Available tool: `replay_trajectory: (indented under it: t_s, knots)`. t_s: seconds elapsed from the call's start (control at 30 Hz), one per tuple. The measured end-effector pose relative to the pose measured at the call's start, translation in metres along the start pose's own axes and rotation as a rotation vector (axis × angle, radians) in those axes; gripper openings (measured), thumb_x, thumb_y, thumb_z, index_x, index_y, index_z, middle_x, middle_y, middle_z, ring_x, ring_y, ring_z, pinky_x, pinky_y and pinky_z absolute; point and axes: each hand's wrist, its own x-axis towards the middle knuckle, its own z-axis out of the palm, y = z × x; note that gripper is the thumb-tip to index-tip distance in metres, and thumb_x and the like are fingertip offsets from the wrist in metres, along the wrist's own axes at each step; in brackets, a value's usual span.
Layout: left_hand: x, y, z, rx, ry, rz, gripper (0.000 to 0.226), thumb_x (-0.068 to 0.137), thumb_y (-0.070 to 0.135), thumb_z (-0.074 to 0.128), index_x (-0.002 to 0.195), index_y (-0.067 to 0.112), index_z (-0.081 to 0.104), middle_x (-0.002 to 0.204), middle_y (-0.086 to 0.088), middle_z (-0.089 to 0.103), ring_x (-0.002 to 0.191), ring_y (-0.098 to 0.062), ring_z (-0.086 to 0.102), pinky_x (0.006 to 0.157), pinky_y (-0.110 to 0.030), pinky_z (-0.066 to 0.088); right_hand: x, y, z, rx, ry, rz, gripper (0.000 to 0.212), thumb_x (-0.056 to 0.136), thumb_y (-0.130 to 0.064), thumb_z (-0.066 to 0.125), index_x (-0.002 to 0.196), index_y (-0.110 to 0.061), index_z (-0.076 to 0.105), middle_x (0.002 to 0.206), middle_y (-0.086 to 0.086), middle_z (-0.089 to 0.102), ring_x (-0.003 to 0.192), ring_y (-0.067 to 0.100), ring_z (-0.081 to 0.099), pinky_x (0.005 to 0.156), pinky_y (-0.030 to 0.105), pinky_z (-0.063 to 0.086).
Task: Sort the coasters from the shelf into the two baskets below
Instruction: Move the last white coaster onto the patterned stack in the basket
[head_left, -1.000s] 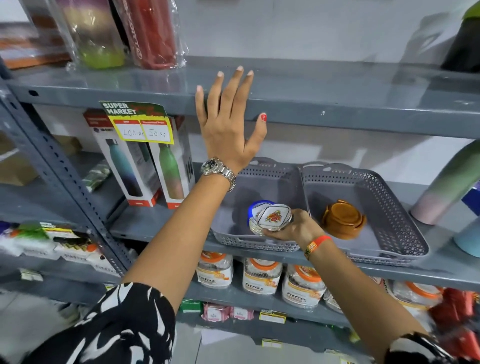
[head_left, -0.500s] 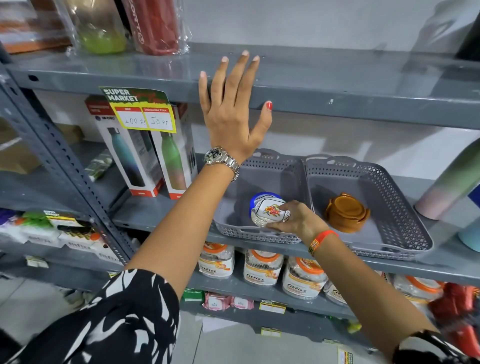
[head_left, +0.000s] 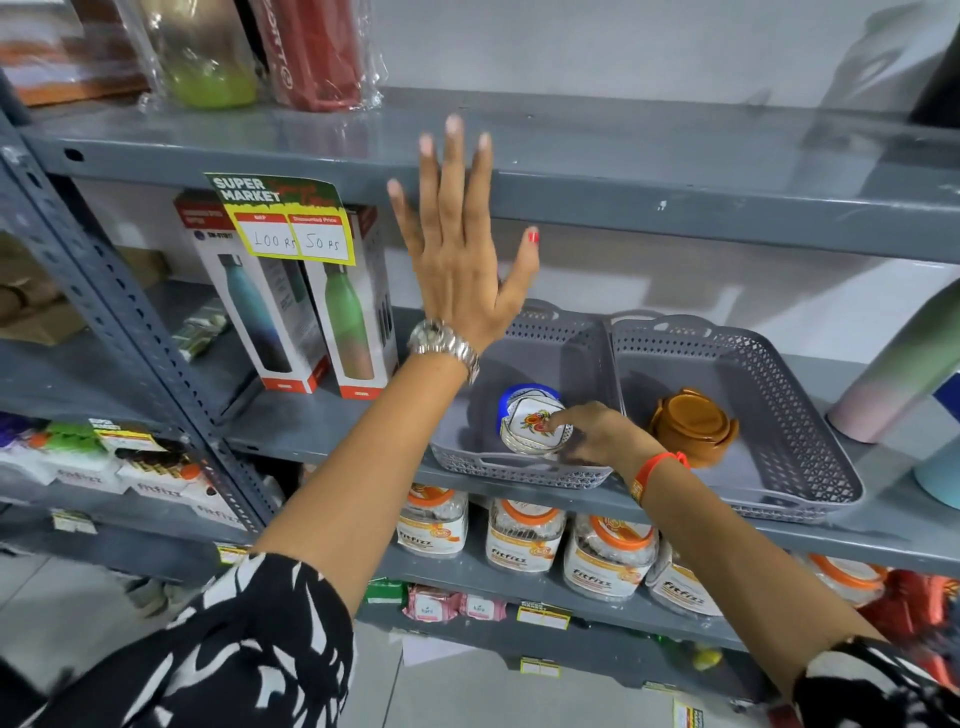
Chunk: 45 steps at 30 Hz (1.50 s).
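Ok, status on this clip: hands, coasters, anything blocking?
Left hand open, raised at upper shelf. Right hand on white coasters in left basket. Brown coasters in right basket. Nothing blocking.

Grey slotted-steel shelving (head_left: 675, 171) stands against a plain white wall (head_left: 623, 47), pale tiled floor (head_left: 467, 691) below.

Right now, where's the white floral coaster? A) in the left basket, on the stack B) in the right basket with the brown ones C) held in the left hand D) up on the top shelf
A: the white floral coaster lies on the stack inside the left basket, right hand fingertips on it; the brown coasters sit in the right basket, and the left hand is spread open, empty, at the upper shelf edge.
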Motion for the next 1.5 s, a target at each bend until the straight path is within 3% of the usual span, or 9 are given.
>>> replay_trajectory:
  t_s: [0.1,0.23,0.33,0.47,0.67,1.03,1.23,1.33,1.5]
  knots:
    - [-0.062,0.0,-0.002,-0.079,-0.115,-0.086,0.074,0.084,0.038,0.045,0.146,0.027,0.007,0.156,0.006,-0.006,0.144,-0.014,-0.007,0.117,-0.04,-0.004,0.012,0.003,-0.008,-0.539,0.118,-0.137,0.052,0.078,-0.003,0.071,0.119,0.0,0.041,0.128,0.021,0.048,0.102,0.029,0.053,0.076,0.034,0.044]
    - [-0.117,0.007,0.008,-0.36,-0.694,-0.813,0.054,0.096,0.039,0.039,0.142,0.011,0.03,0.149,-0.008,0.028,0.136,-0.019,0.029,0.112,-0.035,0.022,0.024,0.007,-0.016,-1.082,0.082,-0.31,0.076,0.066,-0.017,0.081,0.128,-0.005,0.037,0.133,0.017,0.038,0.126,0.034,0.041,0.1,0.04,0.044]
    - [-0.115,0.006,0.028,-0.659,-0.941,-1.561,0.058,0.099,0.05,0.021,0.136,0.01,0.038,0.142,-0.011,0.036,0.129,-0.019,0.037,0.108,-0.036,0.028,0.031,0.007,-0.015,-1.163,0.035,-0.347,0.087,0.065,-0.021,0.083,0.135,-0.005,0.033,0.136,0.017,0.038,0.13,0.033,0.036,0.107,0.04,0.039]
    - [-0.124,-0.004,0.048,-0.788,-0.943,-1.958,0.081,0.094,0.062,0.011,0.145,0.0,0.024,0.149,-0.017,0.03,0.136,-0.03,0.031,0.112,-0.04,0.022,0.037,0.007,-0.013,-1.054,-0.024,-0.361,0.087,0.065,-0.016,0.083,0.135,-0.002,0.033,0.13,0.016,0.043,0.124,0.03,0.044,0.103,0.034,0.041]
    - [-0.134,-0.01,0.061,-0.885,-0.865,-2.041,0.086,0.093,0.065,0.013,0.136,-0.004,0.04,0.132,-0.021,0.051,0.121,-0.033,0.05,0.09,-0.041,0.041,0.049,0.005,-0.011,-0.825,0.022,-0.402,0.072,0.053,-0.008,0.09,0.116,-0.003,0.056,0.114,0.012,0.062,0.11,0.026,0.057,0.1,0.033,0.047]
    - [-0.134,-0.027,0.084,-0.902,-0.902,-1.988,0.081,0.094,0.064,0.014,0.137,-0.001,0.039,0.136,-0.022,0.047,0.122,-0.035,0.049,0.085,-0.042,0.042,0.053,0.012,0.018,-0.644,0.248,-0.371,0.058,0.063,-0.029,0.087,0.112,-0.008,0.065,0.116,0.009,0.069,0.114,0.022,0.06,0.097,0.026,0.043]
    - [-0.125,-0.024,0.089,-0.78,-0.908,-1.86,0.074,0.096,0.058,0.018,0.137,0.0,0.04,0.141,-0.019,0.042,0.125,-0.033,0.046,0.099,-0.041,0.038,0.038,0.003,0.01,-0.665,0.051,-0.33,0.065,0.058,-0.038,0.086,0.114,-0.016,0.061,0.1,-0.002,0.062,0.114,0.015,0.056,0.077,-0.002,0.03]
    - [-0.115,-0.009,0.097,-0.662,-0.842,-1.68,0.061,0.098,0.05,0.027,0.14,0.006,0.035,0.147,-0.014,0.033,0.133,-0.029,0.035,0.109,-0.037,0.027,0.019,-0.008,-0.018,-0.619,0.097,-0.365,0.056,0.071,-0.031,0.081,0.114,-0.01,0.053,0.098,0.0,0.057,0.098,0.01,0.055,0.092,0.016,0.037]
    - [-0.102,0.056,0.114,-0.807,-0.866,-1.451,0.046,0.1,0.034,0.036,0.139,0.01,0.04,0.146,-0.01,0.038,0.133,-0.025,0.037,0.108,-0.031,0.027,0.015,-0.001,-0.086,-0.444,0.617,-0.464,0.078,0.085,-0.04,0.065,0.14,0.003,0.032,0.139,0.026,0.045,0.128,0.04,0.042,0.106,0.049,0.038]
